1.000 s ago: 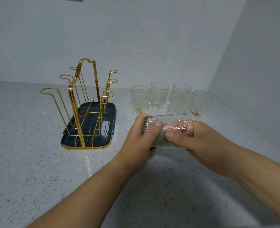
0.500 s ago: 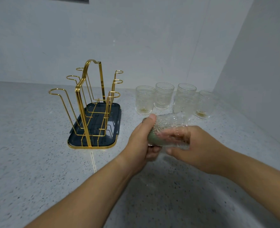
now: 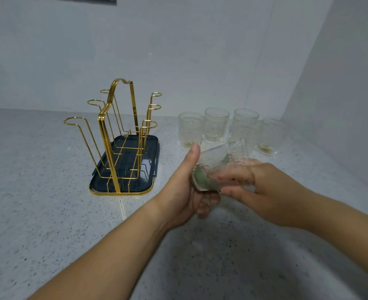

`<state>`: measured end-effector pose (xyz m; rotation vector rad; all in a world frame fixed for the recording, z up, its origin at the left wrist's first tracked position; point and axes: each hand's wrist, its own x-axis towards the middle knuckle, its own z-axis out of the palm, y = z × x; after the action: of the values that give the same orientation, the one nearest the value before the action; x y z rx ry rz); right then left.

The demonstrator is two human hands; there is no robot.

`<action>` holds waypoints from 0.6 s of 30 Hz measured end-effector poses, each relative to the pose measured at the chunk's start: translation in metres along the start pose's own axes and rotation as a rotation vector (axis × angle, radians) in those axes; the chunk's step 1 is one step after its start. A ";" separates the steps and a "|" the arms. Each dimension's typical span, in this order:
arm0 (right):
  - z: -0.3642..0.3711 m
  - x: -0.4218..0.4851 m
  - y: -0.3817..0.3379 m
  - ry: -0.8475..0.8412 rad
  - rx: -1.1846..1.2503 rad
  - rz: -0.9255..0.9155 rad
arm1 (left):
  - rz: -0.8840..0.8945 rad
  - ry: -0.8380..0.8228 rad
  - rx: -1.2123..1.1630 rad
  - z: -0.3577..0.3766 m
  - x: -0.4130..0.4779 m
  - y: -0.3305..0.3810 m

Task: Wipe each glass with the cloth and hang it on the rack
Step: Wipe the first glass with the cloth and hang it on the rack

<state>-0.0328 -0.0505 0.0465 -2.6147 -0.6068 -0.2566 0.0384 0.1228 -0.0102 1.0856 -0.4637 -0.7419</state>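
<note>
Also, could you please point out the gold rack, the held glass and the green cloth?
gold rack (image 3: 144,181): head view, near corner of its dark base tray.
held glass (image 3: 213,160): head view, ribbed side wall above the cloth.
green cloth (image 3: 200,180): head view, fold seen through the glass.

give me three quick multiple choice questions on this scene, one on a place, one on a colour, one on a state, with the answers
1. Where are the standing glasses relative to the rack?
A) to its left
B) to its right
C) on its tray

2. What colour is the rack's wire?
A) silver
B) gold
C) red

3. What state is the rack in?
A) no glass hangs on it
B) one glass hangs on it
C) it is full

Answers:
1 B: they stand on the counter to the rack's right.
2 B: the wire is shiny gold over a dark tray.
3 A: every hook is bare. The left hand and right hand grip the held glass with the green cloth.
</note>
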 end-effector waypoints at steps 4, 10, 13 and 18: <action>-0.008 -0.002 -0.008 0.133 0.597 0.289 | 0.154 0.111 0.146 0.001 0.000 -0.008; 0.008 -0.006 -0.024 0.103 1.041 0.432 | 0.311 0.189 0.166 0.010 -0.007 -0.017; 0.008 -0.009 -0.025 -0.021 1.031 0.361 | 0.255 0.267 0.123 0.006 -0.002 -0.015; 0.023 -0.023 -0.017 -0.002 0.285 0.059 | -0.041 0.214 -0.021 0.004 0.003 -0.011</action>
<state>-0.0591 -0.0349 0.0267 -2.3532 -0.5244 -0.1377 0.0344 0.1149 -0.0190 1.1429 -0.2517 -0.6568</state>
